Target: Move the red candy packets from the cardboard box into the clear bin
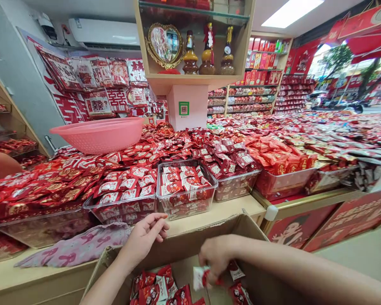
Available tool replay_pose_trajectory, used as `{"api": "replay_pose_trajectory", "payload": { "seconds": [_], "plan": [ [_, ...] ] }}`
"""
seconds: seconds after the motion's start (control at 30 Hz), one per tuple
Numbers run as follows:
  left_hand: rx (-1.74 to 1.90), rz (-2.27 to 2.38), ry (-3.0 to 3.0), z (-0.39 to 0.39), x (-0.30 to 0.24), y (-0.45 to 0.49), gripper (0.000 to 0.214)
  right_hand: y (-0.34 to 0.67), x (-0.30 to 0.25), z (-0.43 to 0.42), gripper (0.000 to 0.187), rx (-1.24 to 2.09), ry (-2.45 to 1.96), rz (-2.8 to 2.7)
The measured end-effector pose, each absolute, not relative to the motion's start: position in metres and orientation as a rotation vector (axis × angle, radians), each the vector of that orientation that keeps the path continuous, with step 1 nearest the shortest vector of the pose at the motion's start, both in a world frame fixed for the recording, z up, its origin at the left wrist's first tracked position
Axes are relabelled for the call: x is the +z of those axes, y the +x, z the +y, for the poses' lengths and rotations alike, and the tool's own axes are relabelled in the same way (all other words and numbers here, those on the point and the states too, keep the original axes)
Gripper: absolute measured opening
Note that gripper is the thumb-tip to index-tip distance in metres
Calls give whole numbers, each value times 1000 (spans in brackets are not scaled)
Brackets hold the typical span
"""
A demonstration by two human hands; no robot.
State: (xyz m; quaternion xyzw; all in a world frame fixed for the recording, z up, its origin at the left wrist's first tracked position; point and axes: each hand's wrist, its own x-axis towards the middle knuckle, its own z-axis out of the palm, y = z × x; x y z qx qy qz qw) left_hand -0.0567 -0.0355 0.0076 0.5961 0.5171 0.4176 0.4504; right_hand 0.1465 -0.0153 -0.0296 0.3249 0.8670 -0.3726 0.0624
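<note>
My right hand (218,255) reaches down into a cardboard box (180,250), fingers closed on a small red and white packet (198,278); both are slightly blurred. More red packets (155,290) lie on the bottom of the box, some near that hand. Above the far left part of the box, my left hand (150,228) is held with loosely bent fingers and nothing in it. Just beyond it stands a clear plastic bin (187,207) partly filled with red and white packets. Another clear bin (125,207) of similar packets sits to its left.
Bins heaped with red packets line the counter (241,209) on both sides. A pink plastic basket (98,133) rests on the heaps at the left. A patterned cloth (79,248) lies at the counter's front. Overhead juts a display shelf (193,79) on a pillar.
</note>
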Motion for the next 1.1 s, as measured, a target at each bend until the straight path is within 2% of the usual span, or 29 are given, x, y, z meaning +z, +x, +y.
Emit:
{"api": "replay_pose_trajectory", "payload": {
  "seconds": [0.1,0.17,0.23,0.3,0.43,0.7,0.97,1.1],
  "plan": [
    [1004,1186,1512,-44,14,-50,40,152,17,-15,36,-1135,918,2727],
    [999,1198,1617,-48,15,-43,40,148,34,-12,34,-1222,893,2890],
    [1043,1312,1746,-50,14,-36,31,140,34,-10,29,-1347,836,3051],
    [1084,1430,1814,-51,11,-32,27,131,23,-8,28,-1618,805,3083],
    [1084,1544,1774,-49,7,-29,29,121,-5,-7,36,-2191,871,2735],
    [1097,1658,1676,-48,4,-23,32,120,-13,-10,42,-2842,986,2176],
    [1189,1567,1525,-48,6,-21,31,119,-13,-11,37,-2893,1056,2218],
    [1309,1536,1477,-49,12,-25,33,124,-7,-13,35,-2704,1144,2484]
  ]
}}
